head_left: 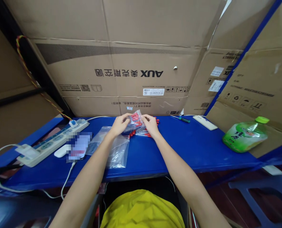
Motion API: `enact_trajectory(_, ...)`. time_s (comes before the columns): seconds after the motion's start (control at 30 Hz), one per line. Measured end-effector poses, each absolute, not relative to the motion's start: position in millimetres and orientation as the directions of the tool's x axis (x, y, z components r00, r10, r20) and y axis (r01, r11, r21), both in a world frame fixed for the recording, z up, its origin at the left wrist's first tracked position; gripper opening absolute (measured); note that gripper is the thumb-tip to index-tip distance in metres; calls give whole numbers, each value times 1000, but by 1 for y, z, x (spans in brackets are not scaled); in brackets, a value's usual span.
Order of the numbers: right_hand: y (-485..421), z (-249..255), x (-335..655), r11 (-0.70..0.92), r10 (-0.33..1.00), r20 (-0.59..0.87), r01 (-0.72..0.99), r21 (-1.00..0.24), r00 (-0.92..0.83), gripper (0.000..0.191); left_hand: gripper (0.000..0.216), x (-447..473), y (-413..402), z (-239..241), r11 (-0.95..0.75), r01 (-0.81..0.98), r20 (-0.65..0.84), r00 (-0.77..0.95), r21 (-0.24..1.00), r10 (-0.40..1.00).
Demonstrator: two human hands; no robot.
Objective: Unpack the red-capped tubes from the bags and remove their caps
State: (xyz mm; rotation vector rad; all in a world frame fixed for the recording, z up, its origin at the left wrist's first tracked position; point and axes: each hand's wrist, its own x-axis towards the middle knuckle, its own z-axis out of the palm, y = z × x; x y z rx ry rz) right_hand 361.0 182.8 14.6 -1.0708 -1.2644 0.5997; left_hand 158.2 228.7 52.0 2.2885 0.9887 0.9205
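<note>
A small clear plastic bag (136, 117) with red pieces inside is held up between my two hands, just above the blue table. My left hand (120, 124) pinches its left side. On the other side, my right hand (150, 124) has thumb and fingers closed at the bag's right edge. Beneath the hands lies a pile of thin metal tools with red ends (143, 132), which look like small screwdrivers; the hands partly cover them. Flat clear plastic bags (118, 155) rest under and beside my left forearm.
On the left are a white power strip (58, 139) with plugs and cables, and a phone (80, 145) on a charging cord. To the right lie a green-handled screwdriver (184, 119), a white power bank-like block (205, 122) and a green drink bottle (246, 134). Cardboard (126, 57) walls the back.
</note>
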Motion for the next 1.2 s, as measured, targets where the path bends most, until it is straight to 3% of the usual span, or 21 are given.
enact_trajectory(0.23,180,17,355,415,842,428,113,-903,329,40,35,164,211,56,-712,550,632,376,437,678)
enact_trajectory(0.3,180,17,354,413,848,418,88,-906,326,40,30,169,204,58,-714,555,612,403,427,680)
enact_trajectory(0.43,177,17,349,429,863,437,87,-899,254,40,46,180,197,58,-710,609,528,497,354,689)
enact_trajectory(0.93,171,22,349,369,927,369,17,-929,64,43,39,181,204,52,-653,556,460,463,515,757)
enact_trajectory(1.2,171,22,349,342,939,340,-58,-938,50,44,33,180,205,49,-665,547,479,462,508,746)
